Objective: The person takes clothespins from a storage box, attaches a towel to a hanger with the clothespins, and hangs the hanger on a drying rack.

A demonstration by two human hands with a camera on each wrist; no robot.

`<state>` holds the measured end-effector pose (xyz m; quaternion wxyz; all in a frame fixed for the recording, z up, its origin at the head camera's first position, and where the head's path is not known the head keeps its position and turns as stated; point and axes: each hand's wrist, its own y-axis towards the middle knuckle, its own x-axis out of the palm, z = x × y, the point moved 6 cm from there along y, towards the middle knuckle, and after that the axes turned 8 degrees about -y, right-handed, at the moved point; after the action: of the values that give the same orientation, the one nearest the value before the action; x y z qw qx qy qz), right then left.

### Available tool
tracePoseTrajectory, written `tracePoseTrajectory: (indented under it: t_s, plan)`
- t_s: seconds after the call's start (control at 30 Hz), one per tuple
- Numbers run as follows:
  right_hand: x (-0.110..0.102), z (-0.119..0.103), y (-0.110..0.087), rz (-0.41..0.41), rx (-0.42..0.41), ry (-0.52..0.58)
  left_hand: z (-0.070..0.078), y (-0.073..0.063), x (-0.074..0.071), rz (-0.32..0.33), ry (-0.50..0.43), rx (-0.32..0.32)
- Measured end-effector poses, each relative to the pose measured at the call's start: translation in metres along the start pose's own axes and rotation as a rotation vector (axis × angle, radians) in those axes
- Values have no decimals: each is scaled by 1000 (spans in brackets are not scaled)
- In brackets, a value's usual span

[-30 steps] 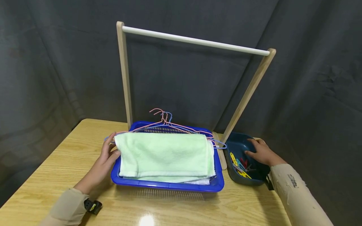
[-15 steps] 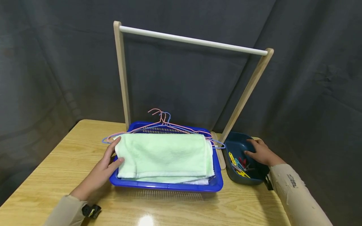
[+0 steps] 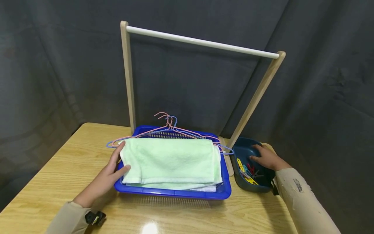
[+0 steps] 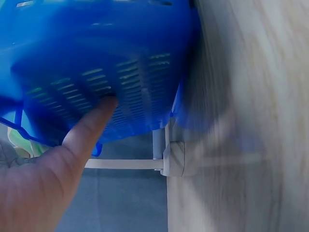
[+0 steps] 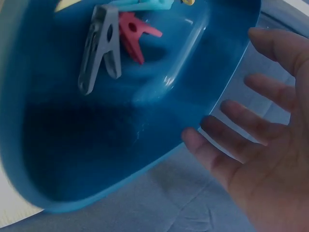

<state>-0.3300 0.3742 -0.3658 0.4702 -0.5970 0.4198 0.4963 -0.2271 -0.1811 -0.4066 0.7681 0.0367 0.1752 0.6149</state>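
My left hand (image 3: pixel 109 174) is at the left side of a blue plastic basket (image 3: pixel 175 192), its thumb over the left edge of a folded pale green towel (image 3: pixel 172 161). In the left wrist view, an outstretched finger (image 4: pixel 91 123) reaches along the slotted basket wall (image 4: pixel 145 92). Pink and blue hangers (image 3: pixel 168 121) lie at the back of the basket, partly under the towel. On the right, my right hand (image 3: pixel 267 158) hovers at the rim of a dark blue bin (image 5: pixel 96 145), fingers spread and holding nothing. Inside lie a grey clothespin (image 5: pixel 102 46), a red clothespin (image 5: pixel 133 35) and several others.
Behind the basket stands a wooden rack with a white crossbar (image 3: pixel 201 42) above. Its right post (image 3: pixel 254 102) comes down between basket and bin. A dark curtain (image 3: pixel 190 84) hangs behind the wooden table (image 3: pixel 67 169).
My left hand has moved slightly right, so its thumb and fingers now overlap the towel's edge. My right hand has shifted a little left over the bin. Nothing was picked up.
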Motion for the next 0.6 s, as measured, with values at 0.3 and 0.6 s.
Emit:
tracePoseTrajectory:
  t_s: [0.3,0.6]
  plan:
    - [6,-17,10,-54,-102,34,0,3,2,-14,-85,33]
    - [17,-23,19,-175,-59,39,-4,3,1,-20,-121,3]
